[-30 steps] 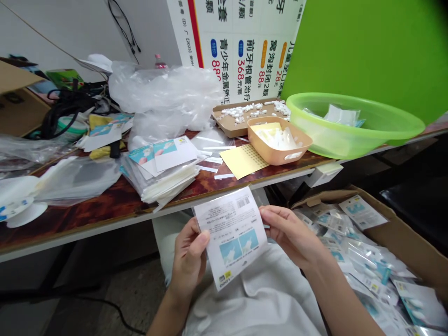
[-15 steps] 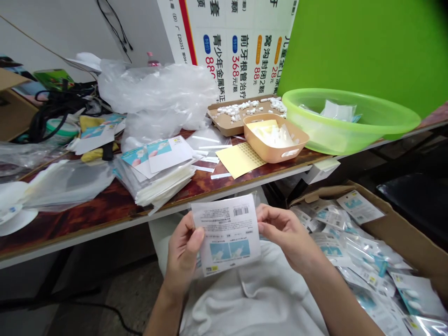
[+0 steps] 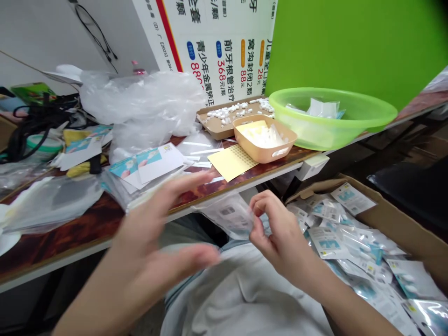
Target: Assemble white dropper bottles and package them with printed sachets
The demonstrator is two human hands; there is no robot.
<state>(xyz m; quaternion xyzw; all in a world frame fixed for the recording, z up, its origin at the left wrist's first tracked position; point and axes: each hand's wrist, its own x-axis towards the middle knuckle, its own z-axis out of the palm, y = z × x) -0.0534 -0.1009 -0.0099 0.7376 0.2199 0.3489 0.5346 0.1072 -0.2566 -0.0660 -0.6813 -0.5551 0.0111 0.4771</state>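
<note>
My right hand (image 3: 276,233) pinches the right edge of a clear plastic bag (image 3: 231,215), with a printed card showing through it. The bag hangs tilted over my lap, just off the table's front edge. My left hand (image 3: 157,233) is apart from the bag, blurred, with thumb and fingers spread and nothing between them. Beyond it lies a stack of printed cards (image 3: 154,165) in clear plastic. A yellow sheet with small dots (image 3: 233,162) lies near the table edge, beside a peach-coloured basket (image 3: 269,154) holding white pieces.
Behind the basket, a cardboard tray (image 3: 217,133) carries small white pieces. A green basin (image 3: 336,135) stands at the table's right, with packets inside. A cardboard box (image 3: 413,233) full of packed cards is at my right. Crumpled plastic bags (image 3: 140,102) fill the back left.
My left hand has let go of the bagged card and moved left and nearer the camera, opening. The bag now hangs from my right hand alone. The view has shifted slightly.
</note>
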